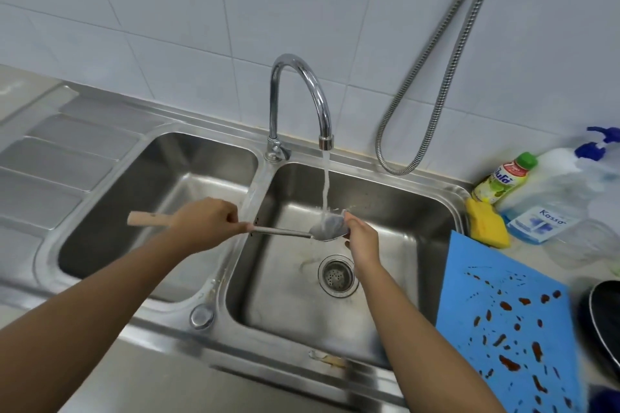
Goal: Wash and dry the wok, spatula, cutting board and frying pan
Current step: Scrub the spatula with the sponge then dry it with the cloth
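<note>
steel counter carries blue cutting board, yellow sponge, 3 bottles, black pan.

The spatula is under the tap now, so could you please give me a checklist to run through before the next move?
1. Water from the faucet hits the spatula blade: ok.
2. Left hand grips the handle: ok.
3. Right hand touches the blade: ok.
4. Blade free of residue: cannot tell.
5. Cutting board clean: not ok, brown stains.
6. Sponge nearby beside the sink: ok.
</note>
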Motion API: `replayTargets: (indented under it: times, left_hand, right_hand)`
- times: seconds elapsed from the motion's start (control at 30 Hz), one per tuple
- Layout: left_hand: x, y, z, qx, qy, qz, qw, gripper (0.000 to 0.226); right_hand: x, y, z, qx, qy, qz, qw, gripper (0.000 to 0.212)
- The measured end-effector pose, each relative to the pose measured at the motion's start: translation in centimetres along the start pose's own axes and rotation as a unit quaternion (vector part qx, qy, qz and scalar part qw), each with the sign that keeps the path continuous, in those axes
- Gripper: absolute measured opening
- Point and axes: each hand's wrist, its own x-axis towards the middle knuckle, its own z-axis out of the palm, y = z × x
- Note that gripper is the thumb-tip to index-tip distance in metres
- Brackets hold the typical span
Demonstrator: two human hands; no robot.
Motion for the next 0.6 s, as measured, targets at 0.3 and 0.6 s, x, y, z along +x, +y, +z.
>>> replayTargets:
  times: [0.3, 0.6]
  left_hand:
    - [-4.5, -3.8, 1.8, -0.158, 0.038, -0.068, 0.984, 0.056]
    - [-5.6, -4.8, 3.9, -0.236, 0.023, -0.136, 0.962, 0.052]
  right_hand:
    - [-1.5, -2.6, 6.1, -0.072, -0.081, -0.060, 0.992, 0.048]
    - [0.2, -8.1, 12.9, -0.494, -0.063, -0.361, 0.789, 0.070]
